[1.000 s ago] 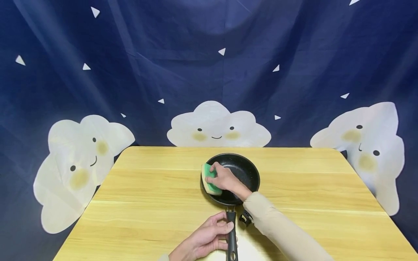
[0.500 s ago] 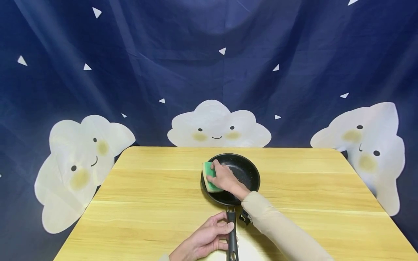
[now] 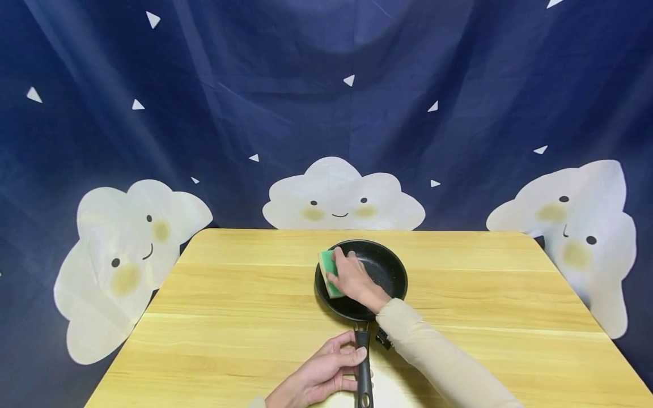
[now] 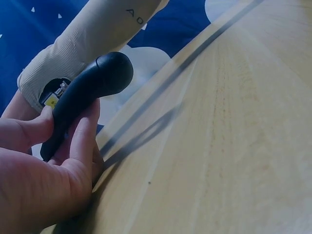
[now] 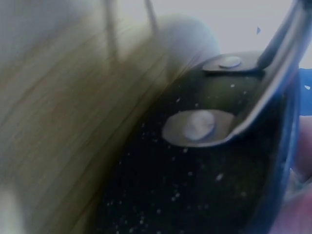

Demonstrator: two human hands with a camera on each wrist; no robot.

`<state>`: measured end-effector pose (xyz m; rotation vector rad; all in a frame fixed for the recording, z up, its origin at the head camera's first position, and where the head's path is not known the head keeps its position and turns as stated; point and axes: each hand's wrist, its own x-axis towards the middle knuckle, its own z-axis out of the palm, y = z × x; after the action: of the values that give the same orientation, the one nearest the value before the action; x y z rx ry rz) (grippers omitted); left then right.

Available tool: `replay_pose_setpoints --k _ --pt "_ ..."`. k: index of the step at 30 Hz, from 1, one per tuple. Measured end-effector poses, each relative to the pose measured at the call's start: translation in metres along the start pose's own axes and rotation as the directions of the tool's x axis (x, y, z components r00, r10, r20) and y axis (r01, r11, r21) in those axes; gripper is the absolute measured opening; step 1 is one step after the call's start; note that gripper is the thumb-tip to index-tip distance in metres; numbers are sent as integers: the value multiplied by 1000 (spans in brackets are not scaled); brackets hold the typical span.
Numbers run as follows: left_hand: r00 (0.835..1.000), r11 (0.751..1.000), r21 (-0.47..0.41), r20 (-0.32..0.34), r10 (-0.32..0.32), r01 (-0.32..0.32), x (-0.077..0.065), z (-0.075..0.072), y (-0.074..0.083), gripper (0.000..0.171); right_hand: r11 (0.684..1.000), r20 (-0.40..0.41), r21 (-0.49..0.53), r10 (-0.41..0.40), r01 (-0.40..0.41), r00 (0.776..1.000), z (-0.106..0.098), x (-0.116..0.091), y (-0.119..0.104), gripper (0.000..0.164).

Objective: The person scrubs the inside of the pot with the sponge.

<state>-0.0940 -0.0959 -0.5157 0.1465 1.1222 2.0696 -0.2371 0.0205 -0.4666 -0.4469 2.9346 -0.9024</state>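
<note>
A black frying pan (image 3: 390, 273) sits on the wooden table, its handle (image 3: 364, 375) pointing at me. My left hand (image 3: 326, 369) grips that handle, thumb on top and fingers reaching under it; in the left wrist view the handle's rounded end (image 4: 114, 73) sticks out past the fingers. Inside the pan, at its left wall, my right hand (image 3: 355, 281) holds a green and cream sponge (image 3: 327, 263) between thumb and fingers. The right wrist view is mostly filled by the pan's speckled outer wall (image 5: 151, 190) and the riveted handle bracket (image 5: 200, 125).
The light wooden table (image 3: 229, 317) spreads out on both sides of the pan. Behind it hangs a dark blue curtain (image 3: 285, 113) with clouds and white triangles. A small black device (image 3: 382, 339) shows under the right sleeve (image 3: 439, 351), beside the pan's handle.
The sponge and my right hand have slid a little away from me along the pan's left side. Pan and left hand stay where they were.
</note>
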Motion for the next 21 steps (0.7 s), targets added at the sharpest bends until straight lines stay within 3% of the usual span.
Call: replay_pose_setpoints --k 11,21 --pt "1000 1000 -9 -12 2 -2 0 0 1 20 987 -99 -145 -89 74 991 2 -2 2 32" --pt "1000 999 -33 8 -10 10 -1 0 1 18 956 -129 -276 -136 96 982 4 0 8 36"
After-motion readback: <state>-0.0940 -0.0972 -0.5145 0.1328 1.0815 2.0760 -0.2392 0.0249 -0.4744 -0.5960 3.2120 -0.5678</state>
